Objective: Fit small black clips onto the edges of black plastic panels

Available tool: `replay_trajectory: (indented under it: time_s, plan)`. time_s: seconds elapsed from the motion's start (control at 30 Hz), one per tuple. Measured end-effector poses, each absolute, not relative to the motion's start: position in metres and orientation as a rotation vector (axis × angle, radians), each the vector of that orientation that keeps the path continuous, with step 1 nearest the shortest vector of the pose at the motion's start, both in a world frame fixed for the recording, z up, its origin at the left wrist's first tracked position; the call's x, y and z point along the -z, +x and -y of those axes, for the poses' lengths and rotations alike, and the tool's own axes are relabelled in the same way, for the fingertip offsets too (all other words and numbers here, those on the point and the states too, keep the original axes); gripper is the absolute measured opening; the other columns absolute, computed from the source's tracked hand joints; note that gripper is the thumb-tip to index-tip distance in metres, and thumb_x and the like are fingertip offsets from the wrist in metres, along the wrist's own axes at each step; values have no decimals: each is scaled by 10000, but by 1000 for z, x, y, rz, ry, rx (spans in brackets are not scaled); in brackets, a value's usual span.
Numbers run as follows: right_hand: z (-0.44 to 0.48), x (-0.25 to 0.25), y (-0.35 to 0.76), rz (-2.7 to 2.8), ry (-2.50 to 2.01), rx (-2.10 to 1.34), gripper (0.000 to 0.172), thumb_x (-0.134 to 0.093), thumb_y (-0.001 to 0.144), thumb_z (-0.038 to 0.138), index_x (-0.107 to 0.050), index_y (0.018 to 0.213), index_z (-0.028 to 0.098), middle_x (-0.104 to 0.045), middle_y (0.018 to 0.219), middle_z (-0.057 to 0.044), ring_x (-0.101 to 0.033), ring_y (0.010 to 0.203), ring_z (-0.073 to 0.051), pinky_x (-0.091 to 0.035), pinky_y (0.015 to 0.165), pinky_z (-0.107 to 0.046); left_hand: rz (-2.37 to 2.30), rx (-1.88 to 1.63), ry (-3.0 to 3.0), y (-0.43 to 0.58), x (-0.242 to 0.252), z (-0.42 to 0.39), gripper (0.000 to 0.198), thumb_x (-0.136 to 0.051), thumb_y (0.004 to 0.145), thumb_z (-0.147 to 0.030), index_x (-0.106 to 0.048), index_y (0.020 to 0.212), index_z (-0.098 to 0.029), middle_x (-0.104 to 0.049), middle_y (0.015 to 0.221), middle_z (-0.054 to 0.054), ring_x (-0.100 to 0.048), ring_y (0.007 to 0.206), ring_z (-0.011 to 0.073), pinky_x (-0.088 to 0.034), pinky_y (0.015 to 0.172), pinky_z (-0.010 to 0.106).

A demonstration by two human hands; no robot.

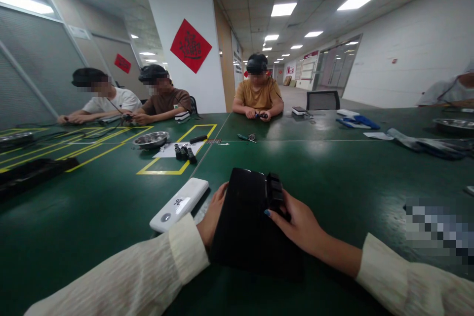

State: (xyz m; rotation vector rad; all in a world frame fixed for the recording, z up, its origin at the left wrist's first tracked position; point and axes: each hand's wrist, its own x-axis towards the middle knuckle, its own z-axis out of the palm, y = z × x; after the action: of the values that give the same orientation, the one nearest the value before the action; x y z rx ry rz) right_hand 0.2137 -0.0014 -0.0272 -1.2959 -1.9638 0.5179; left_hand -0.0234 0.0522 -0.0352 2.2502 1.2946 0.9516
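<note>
Green surface [333,177], head view: the left hand [213,215] closes its grip on the left edge of a black tray [242,227] at the near edge. The right hand [301,224] pinches a small black block [274,191] on the tray's upper right. A white power bank [179,204] lies just left.

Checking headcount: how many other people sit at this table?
4: white shirt and brown shirt far left, yellow shirt opposite, a person at the right edge, partly cut off. Others may be out of view.

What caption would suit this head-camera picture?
Left hand and right hand hold a black case on a green table, white device alongside.
</note>
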Motion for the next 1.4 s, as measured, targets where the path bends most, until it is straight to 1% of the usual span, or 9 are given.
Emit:
replay_trajectory:
  time_s: [0.1,0.33,0.53,0.73,0.87,1.03,1.2,1.3,1.4]
  plan:
    - [4,23,211,1979,-1322,-456,413,-490,848,284,-409,1242,193,-628,914,-60,-585,759,-185,-446,678,-329,-1261,-872,2288,-37,28,-60,286,-576,699,-217,-648,975,-208,-615,1137,83,-426,1206,288,-226,1085,469]
    - [4,17,207,2039,-1387,-362,395,-490,842,328,-446,1206,179,-622,875,-71,-583,771,-213,-448,671,-353,-1373,-1347,1494,-34,14,-60,316,-496,725,-177,-585,1026,-214,-588,1116,69,-486,1128,244,-322,986,397]
    - [17,17,203,2010,-1414,-270,616,-457,853,325,-209,1385,137,-589,1030,-147,-560,937,-265,-449,784,-438,-1263,-1480,1436,-23,13,-48,291,-548,604,-97,-529,875,-200,-554,853,-1,-549,854,169,-408,745,266]
    - [20,17,201,2207,-1251,-224,614,-523,812,337,-324,1364,155,-458,1219,-143,-440,1094,-267,-395,939,-454,-1186,-1434,1431,-17,13,-43,204,-591,630,-151,-490,801,-196,-551,759,-27,-547,731,136,-407,668,234]
    - [11,18,203,2202,-1357,-219,538,-517,823,368,-441,1306,146,-485,1120,-139,-463,1039,-260,-436,899,-446,-1155,-1431,1396,-15,10,-41,207,-624,642,-183,-486,796,-191,-579,790,-14,-562,739,137,-416,667,235]
    - [7,19,207,2249,-1381,-49,482,-481,849,362,-498,1278,144,-464,1290,-165,-393,1216,-305,-337,1012,-512,-1155,-1443,1377,-14,10,-40,216,-627,642,-198,-482,803,-194,-564,798,-15,-555,720,132,-408,634,228]
    - [12,18,203,2265,-1374,12,450,-434,867,301,-529,1258,97,-536,1271,-182,-463,1199,-296,-289,1056,-535,-1144,-1443,1348,-13,10,-40,228,-630,635,-203,-469,795,-196,-557,809,-17,-545,696,119,-402,618,216]
    - [18,15,199,2289,-1430,-23,553,-450,857,405,-516,1267,40,-501,1302,-230,-432,1230,-344,-268,1066,-549,-1121,-1461,1343,-12,9,-39,251,-645,616,-183,-463,789,-194,-549,816,-19,-544,704,112,-410,633,211]
    - [30,14,197,2355,-1487,-164,866,-520,750,607,-415,1332,-25,-351,1391,-296,-285,1303,-423,-217,1069,-588,-1100,-1461,1339,-12,8,-38,287,-661,596,-168,-456,796,-195,-544,832,-22,-531,676,98,-415,644,212]
